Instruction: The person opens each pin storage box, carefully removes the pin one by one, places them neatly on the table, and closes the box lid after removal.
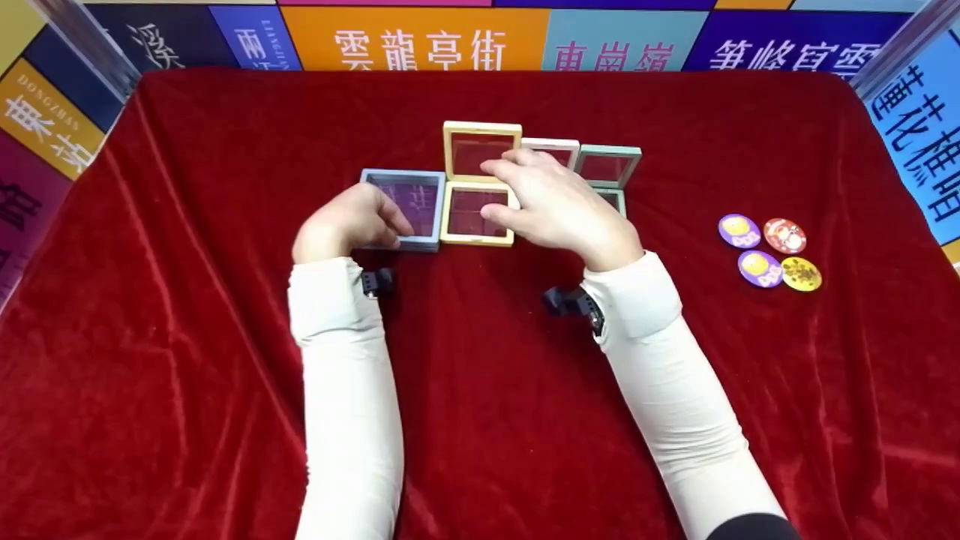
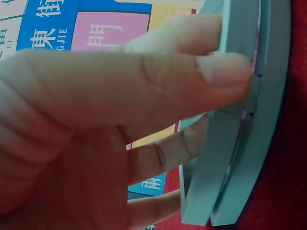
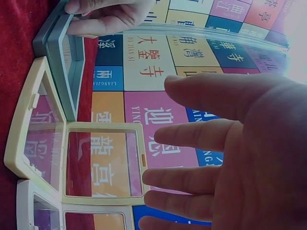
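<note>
In the head view a grey-blue hinged display frame [image 1: 417,201] lies flat at the left end of a row. My left hand [image 1: 352,221] pinches its lid at the front-left part; in the left wrist view the thumb [image 2: 225,76] presses the rim, and a narrow gap shows between the two halves. Beside it a cream-yellow frame [image 1: 478,241] stands unfolded, its lid raised. My right hand [image 1: 559,199] hovers over it with spread, straight fingers and holds nothing. In the right wrist view its fingertips are close to the yellow lid's edge; contact cannot be told.
A pink-white frame [image 1: 551,142], partly behind my right hand, and a green frame [image 1: 611,151] stand unfolded farther right. Several round badges [image 1: 760,268] lie on the red cloth [image 1: 480,375] at right. Printed panels [image 1: 420,45] stand along the back and sides.
</note>
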A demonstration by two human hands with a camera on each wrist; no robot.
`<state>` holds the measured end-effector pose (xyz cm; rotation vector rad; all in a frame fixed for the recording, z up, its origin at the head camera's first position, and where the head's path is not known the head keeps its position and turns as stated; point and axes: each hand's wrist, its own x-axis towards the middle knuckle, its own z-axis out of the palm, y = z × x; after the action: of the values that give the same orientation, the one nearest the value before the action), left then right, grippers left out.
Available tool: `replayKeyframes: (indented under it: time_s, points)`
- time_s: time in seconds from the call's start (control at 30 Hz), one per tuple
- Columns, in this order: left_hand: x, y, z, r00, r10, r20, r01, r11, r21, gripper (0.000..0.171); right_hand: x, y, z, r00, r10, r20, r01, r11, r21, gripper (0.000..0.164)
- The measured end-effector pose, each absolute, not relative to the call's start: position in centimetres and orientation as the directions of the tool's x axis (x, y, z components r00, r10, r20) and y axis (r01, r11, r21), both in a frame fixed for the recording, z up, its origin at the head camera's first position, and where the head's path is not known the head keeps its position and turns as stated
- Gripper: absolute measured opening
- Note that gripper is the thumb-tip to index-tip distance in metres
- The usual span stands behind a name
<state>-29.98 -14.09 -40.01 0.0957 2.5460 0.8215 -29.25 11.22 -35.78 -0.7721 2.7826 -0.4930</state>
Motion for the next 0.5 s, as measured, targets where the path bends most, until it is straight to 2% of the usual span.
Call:
replayKeyframes:
  time_s: [0.5]
  points:
    - [-30.03,-14.32,-40.16,-0.878,0.163,-0.449,-0.138,0.813,0.566,0.030,-29.33,11.08,-35.81,-0.845,-0.520,-0.123,-0.449,0.816,-0.363,0.056]
